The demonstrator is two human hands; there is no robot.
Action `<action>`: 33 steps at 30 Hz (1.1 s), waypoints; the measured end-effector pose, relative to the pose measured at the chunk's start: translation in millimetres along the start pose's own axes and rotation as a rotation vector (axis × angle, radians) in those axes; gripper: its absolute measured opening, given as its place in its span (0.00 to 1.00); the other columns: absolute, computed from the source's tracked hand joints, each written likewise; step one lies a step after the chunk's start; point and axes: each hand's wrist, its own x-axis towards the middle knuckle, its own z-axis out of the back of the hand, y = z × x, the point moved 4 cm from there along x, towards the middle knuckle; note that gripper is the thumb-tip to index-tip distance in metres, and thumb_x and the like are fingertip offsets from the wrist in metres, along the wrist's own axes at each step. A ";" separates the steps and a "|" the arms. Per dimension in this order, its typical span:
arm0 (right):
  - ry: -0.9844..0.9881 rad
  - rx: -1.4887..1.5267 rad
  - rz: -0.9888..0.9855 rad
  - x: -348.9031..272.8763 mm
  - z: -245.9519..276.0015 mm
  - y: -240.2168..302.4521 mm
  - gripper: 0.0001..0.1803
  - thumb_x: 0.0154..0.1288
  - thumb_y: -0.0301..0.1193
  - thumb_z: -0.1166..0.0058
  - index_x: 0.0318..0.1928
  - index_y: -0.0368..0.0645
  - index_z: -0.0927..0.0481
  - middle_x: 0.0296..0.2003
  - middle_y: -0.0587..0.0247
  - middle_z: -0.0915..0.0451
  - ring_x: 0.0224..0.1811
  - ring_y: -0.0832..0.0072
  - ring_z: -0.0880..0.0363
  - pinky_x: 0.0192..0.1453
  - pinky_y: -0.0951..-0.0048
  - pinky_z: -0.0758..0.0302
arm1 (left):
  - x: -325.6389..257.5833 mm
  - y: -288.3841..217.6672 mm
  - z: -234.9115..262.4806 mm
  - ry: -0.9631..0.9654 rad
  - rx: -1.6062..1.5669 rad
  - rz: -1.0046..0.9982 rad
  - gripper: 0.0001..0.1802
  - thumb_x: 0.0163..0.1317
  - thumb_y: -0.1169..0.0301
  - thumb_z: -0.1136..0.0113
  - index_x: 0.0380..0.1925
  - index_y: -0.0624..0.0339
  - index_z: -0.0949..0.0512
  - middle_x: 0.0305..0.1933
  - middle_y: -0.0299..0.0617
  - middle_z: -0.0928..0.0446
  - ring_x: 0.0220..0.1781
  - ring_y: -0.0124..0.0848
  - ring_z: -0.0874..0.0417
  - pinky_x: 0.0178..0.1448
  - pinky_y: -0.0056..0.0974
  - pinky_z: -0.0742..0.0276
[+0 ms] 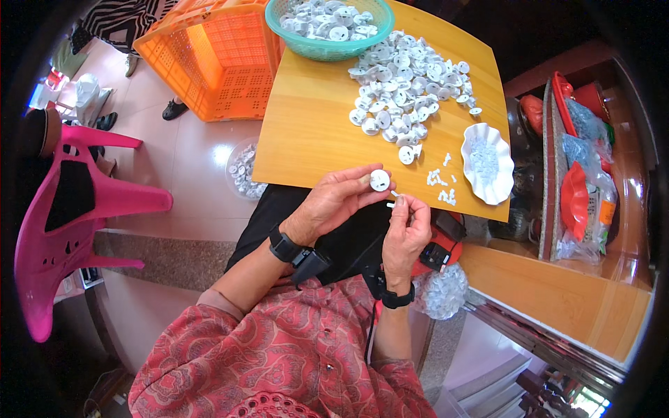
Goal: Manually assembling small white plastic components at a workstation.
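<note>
My left hand [334, 202] pinches a round white plastic disc [380, 180] between thumb and fingers, just over the near edge of the wooden table [306, 132]. Beside it, my right hand [406, 230] holds a small white plastic pin [394, 204] at its fingertips, its end close to the disc. A heap of the same white discs [408, 87] lies on the far half of the table. Several loose white pins [440, 182] lie near the right front corner, next to a white scalloped dish [488, 164] filled with more pins.
A green basket [327, 28] of discs stands at the table's far edge, an orange crate [223, 59] to its left. A bowl of white parts [240, 171] sits on the floor. A pink plastic chair [70, 209] lies at left. Shelves with bags and red dishes [578, 188] stand right.
</note>
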 end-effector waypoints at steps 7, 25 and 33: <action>0.013 0.007 0.039 0.3 -2.5 2.6 0.08 0.73 0.28 0.47 0.41 0.34 0.23 0.34 0.60 0.19 0.34 0.77 0.22 0.40 0.72 0.23 | -4.0 2.4 4.0 -0.016 0.122 0.000 0.21 0.71 0.72 0.45 0.61 0.69 0.28 0.62 0.51 0.25 0.65 0.41 0.24 0.70 0.46 0.27; 0.039 -0.143 0.213 -0.7 -4.7 20.1 0.03 0.69 0.23 0.45 0.40 0.35 0.25 0.35 0.53 0.21 0.38 0.60 0.19 0.43 0.63 0.23 | -5.7 3.9 5.5 0.092 0.215 -0.018 0.25 0.66 0.75 0.38 0.63 0.64 0.28 0.63 0.47 0.25 0.64 0.36 0.24 0.69 0.42 0.27; 0.024 -0.255 0.361 -2.7 -6.9 30.7 0.04 0.68 0.22 0.45 0.40 0.35 0.25 0.35 0.52 0.23 0.36 0.55 0.20 0.40 0.60 0.24 | -7.2 3.4 4.1 0.110 0.193 -0.012 0.25 0.66 0.75 0.38 0.63 0.65 0.28 0.62 0.47 0.24 0.63 0.36 0.23 0.69 0.43 0.26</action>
